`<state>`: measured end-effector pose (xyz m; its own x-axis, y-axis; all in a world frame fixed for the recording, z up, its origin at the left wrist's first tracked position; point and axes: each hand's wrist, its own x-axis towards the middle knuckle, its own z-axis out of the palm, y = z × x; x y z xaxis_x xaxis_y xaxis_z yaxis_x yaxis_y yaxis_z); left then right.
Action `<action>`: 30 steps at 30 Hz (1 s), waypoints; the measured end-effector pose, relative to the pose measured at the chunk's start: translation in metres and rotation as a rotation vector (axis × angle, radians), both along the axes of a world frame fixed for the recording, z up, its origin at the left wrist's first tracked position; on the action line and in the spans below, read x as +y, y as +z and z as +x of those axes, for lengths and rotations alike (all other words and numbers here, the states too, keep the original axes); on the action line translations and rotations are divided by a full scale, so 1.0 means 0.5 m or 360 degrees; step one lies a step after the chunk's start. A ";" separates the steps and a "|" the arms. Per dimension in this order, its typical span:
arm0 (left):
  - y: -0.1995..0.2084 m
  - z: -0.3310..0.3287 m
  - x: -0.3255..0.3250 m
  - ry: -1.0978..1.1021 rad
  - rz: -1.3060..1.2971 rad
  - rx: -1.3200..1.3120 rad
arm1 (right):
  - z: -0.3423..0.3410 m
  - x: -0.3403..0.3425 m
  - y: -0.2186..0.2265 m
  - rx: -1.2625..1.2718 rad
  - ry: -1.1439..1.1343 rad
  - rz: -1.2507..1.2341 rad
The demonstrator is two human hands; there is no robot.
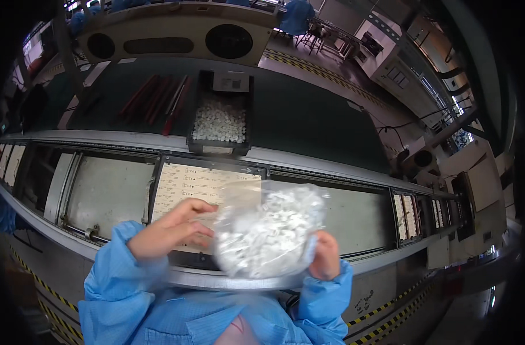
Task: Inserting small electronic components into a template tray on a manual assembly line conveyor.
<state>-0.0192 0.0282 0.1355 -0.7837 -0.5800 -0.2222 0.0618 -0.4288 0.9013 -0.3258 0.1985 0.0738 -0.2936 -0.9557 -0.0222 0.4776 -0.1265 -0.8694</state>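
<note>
A clear plastic bag full of small white parts is in front of me, over the conveyor line. My right hand grips its right side, fingers partly hidden behind the plastic. At the bag's left side my left hand is open with its fingers apart; whether the fingertips touch the plastic I cannot tell. Beneath the bag lies a cream printed panel in a dark frame, partly covered by the bag and my left hand. Beyond it stands a black bin holding similar small white parts.
Several red-handled tools lie on the dark green bench top, left of the bin. Metal rails run along the conveyor. More framed panels sit farther right. A person in blue is in the background.
</note>
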 end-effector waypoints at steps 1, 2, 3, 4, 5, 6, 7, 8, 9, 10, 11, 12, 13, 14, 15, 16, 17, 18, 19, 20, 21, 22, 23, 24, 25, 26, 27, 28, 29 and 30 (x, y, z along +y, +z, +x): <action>0.013 0.010 -0.011 -0.0086 -0.0255 -0.0061 | -0.024 0.009 0.008 0.0005 -0.0244 -0.0040; 0.000 0.026 -0.026 0.0020 -0.0322 -0.0078 | -0.060 0.012 0.014 0.0040 -0.0309 0.0038; -0.011 0.041 -0.043 0.0006 -0.0323 -0.0067 | -0.100 0.018 0.021 0.0083 -0.0393 0.0115; -0.022 0.057 -0.059 0.0137 -0.0312 -0.0171 | -0.146 0.019 0.010 0.0081 -0.0398 0.0113; -0.040 0.068 -0.078 0.0256 -0.0296 -0.0268 | -0.201 0.019 -0.016 0.0150 -0.0332 0.0287; -0.071 0.074 -0.100 0.0233 -0.0291 -0.0261 | -0.247 0.018 -0.049 0.0218 -0.0272 0.0467; -0.097 0.085 -0.117 0.0406 -0.0200 -0.0292 | -0.287 0.004 -0.093 0.0216 -0.0274 0.0467; -0.112 0.088 -0.128 0.0555 -0.0102 -0.0305 | -0.328 0.001 -0.132 0.0695 -0.0194 0.0786; -0.117 0.092 -0.130 0.0537 -0.0095 -0.0292 | -0.351 0.002 -0.153 0.1168 -0.0096 0.1107; -0.122 0.100 -0.133 0.0634 -0.0064 -0.0207 | -0.353 0.004 -0.168 0.1169 -0.0097 0.1109; -0.124 0.104 -0.134 0.0729 -0.0033 -0.0120 | -0.348 0.016 -0.185 0.1982 -0.0248 0.0865; -0.125 0.095 -0.125 0.0845 -0.0104 -0.0133 | -0.346 0.023 -0.195 0.2780 -0.0401 0.0560; -0.128 0.109 -0.122 0.0859 -0.0097 -0.0141 | -0.319 0.014 -0.171 0.2777 -0.0382 0.0553; -0.132 0.128 -0.121 0.0883 -0.0175 -0.0083 | -0.291 0.014 -0.142 0.2278 0.0085 0.0689; -0.133 0.138 -0.122 0.0882 -0.0250 -0.0007 | -0.263 0.020 -0.116 0.1759 0.0491 0.0817; -0.128 0.135 -0.124 0.0857 -0.0238 0.0004 | -0.255 0.030 -0.129 0.1762 0.0472 0.0841; -0.122 0.134 -0.126 0.0895 -0.0308 0.0139 | -0.248 0.042 -0.154 0.1946 0.0667 0.0810; -0.118 0.130 -0.129 0.0932 -0.0379 0.0272 | -0.237 0.048 -0.172 0.2122 0.0868 0.0775; -0.116 0.135 -0.131 0.0923 -0.0374 0.0271 | -0.216 0.032 -0.174 0.2117 0.0865 0.0783; -0.116 0.143 -0.133 0.0981 -0.0412 0.0296 | -0.195 0.007 -0.176 0.2223 0.0775 0.0905; -0.115 0.156 -0.134 0.1047 -0.0456 0.0321 | -0.175 -0.021 -0.175 0.2329 0.0687 0.1018; -0.117 0.160 -0.135 0.1041 -0.0455 0.0318 | -0.171 -0.040 -0.186 0.2324 0.0684 0.1023; -0.119 0.165 -0.136 0.1056 -0.0457 0.0335 | -0.175 -0.061 -0.209 0.2386 0.0605 0.0858; -0.121 0.168 -0.136 0.1070 -0.0453 0.0353 | -0.177 -0.081 -0.226 0.2446 0.0526 0.0697; -0.120 0.165 -0.134 0.1068 -0.0451 0.0350 | -0.174 -0.108 -0.236 0.2341 0.0446 0.0669; -0.117 0.161 -0.130 0.1053 -0.0484 0.0332 | -0.170 -0.139 -0.245 0.2235 0.0368 0.0639; -0.114 0.156 -0.128 0.1036 -0.0521 0.0315 | -0.170 -0.171 -0.264 0.2404 0.0264 0.0531; -0.114 0.151 -0.127 0.1032 -0.0524 0.0312 | -0.176 -0.201 -0.283 0.2570 0.0154 0.0419; -0.117 0.147 -0.125 0.1004 -0.0517 0.0289 | -0.185 -0.230 -0.296 0.2564 0.0149 0.0418; -0.118 0.145 -0.124 0.0979 -0.0513 0.0265 | -0.191 -0.260 -0.305 0.2901 -0.0039 0.0235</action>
<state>0.0534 -0.0340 0.0762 -0.3019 -0.9446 0.1290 0.3549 0.0142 0.9348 -0.4214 0.0684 -0.0789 -0.0575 -0.9714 0.2304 -0.9691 -0.0011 -0.2467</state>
